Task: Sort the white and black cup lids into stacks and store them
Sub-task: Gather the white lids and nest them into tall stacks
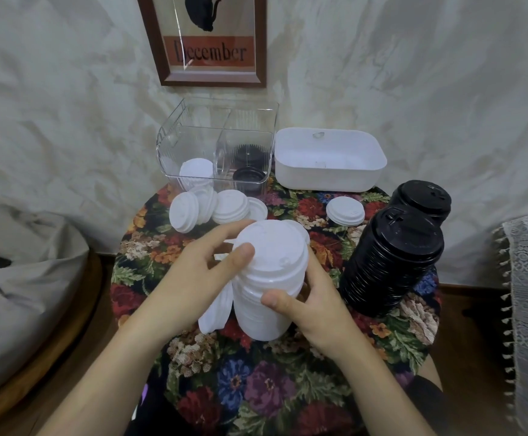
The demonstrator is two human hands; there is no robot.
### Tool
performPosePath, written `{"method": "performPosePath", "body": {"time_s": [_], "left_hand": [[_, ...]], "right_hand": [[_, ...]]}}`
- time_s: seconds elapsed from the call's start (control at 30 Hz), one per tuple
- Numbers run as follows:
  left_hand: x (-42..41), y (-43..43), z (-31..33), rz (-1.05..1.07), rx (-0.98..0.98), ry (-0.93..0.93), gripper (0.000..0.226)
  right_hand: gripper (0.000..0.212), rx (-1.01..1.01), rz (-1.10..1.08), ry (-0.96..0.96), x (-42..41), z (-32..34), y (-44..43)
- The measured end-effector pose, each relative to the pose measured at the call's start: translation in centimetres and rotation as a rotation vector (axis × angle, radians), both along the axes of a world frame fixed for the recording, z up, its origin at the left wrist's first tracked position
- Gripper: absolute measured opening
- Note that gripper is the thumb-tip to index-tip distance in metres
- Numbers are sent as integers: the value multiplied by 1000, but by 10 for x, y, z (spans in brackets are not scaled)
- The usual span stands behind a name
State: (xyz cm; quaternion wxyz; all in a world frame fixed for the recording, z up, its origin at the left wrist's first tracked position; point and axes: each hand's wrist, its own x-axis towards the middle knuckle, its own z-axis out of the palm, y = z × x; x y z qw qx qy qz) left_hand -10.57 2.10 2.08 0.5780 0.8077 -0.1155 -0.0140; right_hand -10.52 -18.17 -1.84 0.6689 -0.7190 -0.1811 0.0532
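- The round desk under a dark floral cloth [256, 388] sits nearest me.
- My left hand [193, 275] holds the tall stack of white plastic cup lids [269, 278] near its top. Its fingers [224, 232] curl round it, and the thumb is on the top lid's rim.
- My right hand [316, 313] grips the same stack lower down, thumb across the front. The other fingers are hidden behind.
- A few leaning white lids [213, 313] touch the stack's left side.
- Just right stands a tilted tall stack of black plastic lids [391, 262], with a second black stack [420, 199] behind it.
- Farther back lie a heap of loose white lids [206, 209] and a short white stack [345, 210].
- At the far edge, a clear plastic two-compartment box [218, 121] holds white lids on the left and black ones on the right.
- A white rectangular tub [328, 177] sits just beside the box.
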Motion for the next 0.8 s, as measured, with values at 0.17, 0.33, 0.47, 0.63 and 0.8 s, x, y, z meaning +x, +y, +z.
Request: {"method": "performPosePath", "body": {"time_s": [0.17,0.33,0.47,0.63,0.8], "left_hand": [[-3,0,-2,-102,31,43,84],[-5,-2,-4,-79,51,-3,83],[-8,0,-8,-24,81,-64,78],[-9,2,-12,-12,60,-86,73],[-8,2,-12,2,37,-94,73]], "right_hand": [[75,-21,-25,20,-1,1,-1],[73,-59,-17,15,-1,-1,-3],[76,-62,-9,16,-1,-2,-3],[77,-62,-1,17,-1,0,-2],[84,-57,15,0,-1,1,-2]]}}
